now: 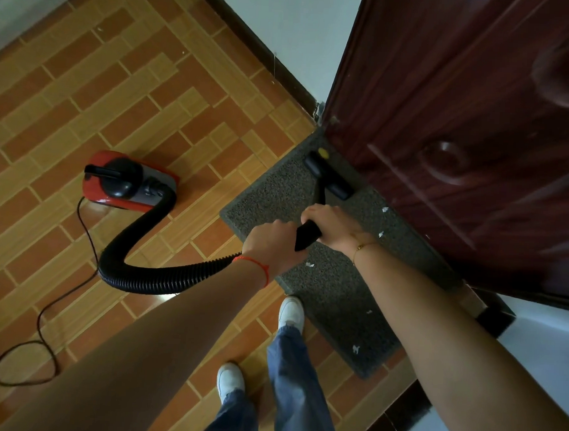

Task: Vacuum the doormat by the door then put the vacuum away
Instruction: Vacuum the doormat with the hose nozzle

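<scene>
The doormat point(332, 276) lies against the door point(460, 125), the vacuum's floor head point(328, 179) on its far end. Your right hand point(330, 225) and left hand point(272, 244) both grip the black wand point(306, 234) above the mat; the red canister point(128, 182) sits left.

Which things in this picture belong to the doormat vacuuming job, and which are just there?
Part of the job:
doormat
paper scraps
vacuum
hose
wand, held by left hand and right hand
nozzle
power cord

Just there:
door
tiled floor
wall
</scene>
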